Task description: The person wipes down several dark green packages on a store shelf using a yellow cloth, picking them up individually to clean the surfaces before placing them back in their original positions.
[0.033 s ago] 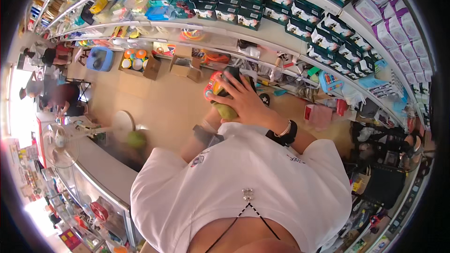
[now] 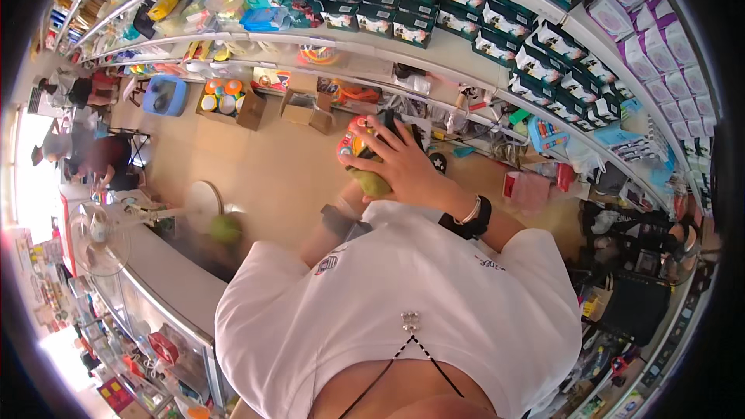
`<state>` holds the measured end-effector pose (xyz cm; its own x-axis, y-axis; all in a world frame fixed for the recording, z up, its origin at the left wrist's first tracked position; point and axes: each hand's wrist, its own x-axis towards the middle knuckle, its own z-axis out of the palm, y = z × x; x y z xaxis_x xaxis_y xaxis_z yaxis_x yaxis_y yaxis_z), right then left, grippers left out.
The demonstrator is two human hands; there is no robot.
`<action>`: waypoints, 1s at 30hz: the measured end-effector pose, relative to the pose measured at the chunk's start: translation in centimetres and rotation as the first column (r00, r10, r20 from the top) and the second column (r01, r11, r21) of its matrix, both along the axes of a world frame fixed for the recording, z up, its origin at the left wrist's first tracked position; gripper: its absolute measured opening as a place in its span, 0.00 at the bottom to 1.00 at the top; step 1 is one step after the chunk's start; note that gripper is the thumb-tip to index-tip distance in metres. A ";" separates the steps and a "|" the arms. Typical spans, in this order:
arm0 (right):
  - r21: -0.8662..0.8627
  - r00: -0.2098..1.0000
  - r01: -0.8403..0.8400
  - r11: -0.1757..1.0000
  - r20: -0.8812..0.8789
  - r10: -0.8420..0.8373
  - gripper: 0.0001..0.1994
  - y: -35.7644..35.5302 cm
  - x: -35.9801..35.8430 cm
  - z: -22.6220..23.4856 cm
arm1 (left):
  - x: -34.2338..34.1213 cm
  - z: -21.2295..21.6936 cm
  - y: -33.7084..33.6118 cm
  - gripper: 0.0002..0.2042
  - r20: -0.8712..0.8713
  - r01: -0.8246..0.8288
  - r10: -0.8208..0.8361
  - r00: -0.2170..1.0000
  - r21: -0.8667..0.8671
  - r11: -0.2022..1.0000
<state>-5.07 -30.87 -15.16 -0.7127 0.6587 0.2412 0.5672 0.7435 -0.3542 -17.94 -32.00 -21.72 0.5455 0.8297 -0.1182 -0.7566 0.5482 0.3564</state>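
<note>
An open cardboard box [image 2: 225,101] on the floor holds orange and white round toys, with a second cardboard box [image 2: 306,109] just beside it. The right hand [image 2: 403,167] spreads its fingers [image 2: 376,157] over a colourful plastic toy [image 2: 353,147], held up before the shelves [image 2: 466,70]. The left hand is hidden beneath, so I cannot tell its grip.

A colourful plastic toy [image 2: 358,149], red-pink with orange, yellow and dark parts and a green lower end, sits just above the frame's centre, held up in the air and largely hidden by fingers, so its exact shape is unclear.
</note>
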 end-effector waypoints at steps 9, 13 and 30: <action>-0.244 0.932 0.173 0.954 -0.272 -0.239 0.32 3.0 2.4 -3.1 | 0.3 1.8 -0.2 0.24 0.064 0.102 -0.084 0.994 -0.356 0.929; -0.171 0.987 -0.044 0.984 -0.159 0.016 0.31 -1.4 0.3 -2.1 | -1.1 -0.2 -1.3 0.30 -0.466 -0.084 0.288 0.837 0.409 0.908; -0.720 0.232 -0.660 0.213 -0.466 -0.854 0.25 1.3 1.6 -6.4 | -2.0 -0.1 1.1 0.22 -0.344 -0.155 0.170 0.924 0.070 0.985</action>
<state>-3.45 -29.62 -21.56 -0.4284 0.8636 -0.2659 -0.6121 -0.4938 -0.6177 -19.96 -30.94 -21.81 0.3338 0.9115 -0.2404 -0.6587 0.4080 0.6322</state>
